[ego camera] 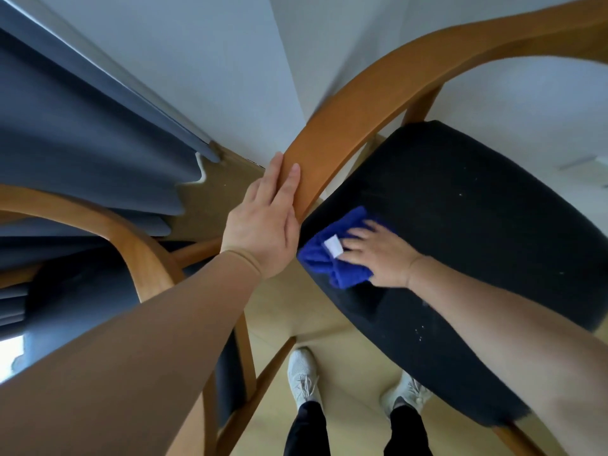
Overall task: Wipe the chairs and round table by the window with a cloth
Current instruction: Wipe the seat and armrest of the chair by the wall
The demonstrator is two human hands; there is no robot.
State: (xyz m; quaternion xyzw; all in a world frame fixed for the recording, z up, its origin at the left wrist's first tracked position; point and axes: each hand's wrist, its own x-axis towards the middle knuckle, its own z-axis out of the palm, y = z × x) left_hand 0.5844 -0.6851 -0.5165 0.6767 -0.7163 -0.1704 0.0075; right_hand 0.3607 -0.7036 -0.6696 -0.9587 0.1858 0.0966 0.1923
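Note:
A wooden chair with a curved armrest (332, 133) and a black padded seat (467, 225) fills the right half of the view. My left hand (266, 218) grips the end of that armrest, fingers laid along the wood. My right hand (378, 255) presses flat on a folded blue cloth (332, 258) with a white tag, at the seat's near left edge. A second wooden chair (131, 248) with a dark seat stands at the left, partly behind my left forearm. The round table is not in view.
Grey-blue curtains (82, 153) hang at the left beside a white wall corner (263, 60). The floor (345, 373) is light wood. My two feet in white shoes (302, 373) stand between the chairs, close to the black seat.

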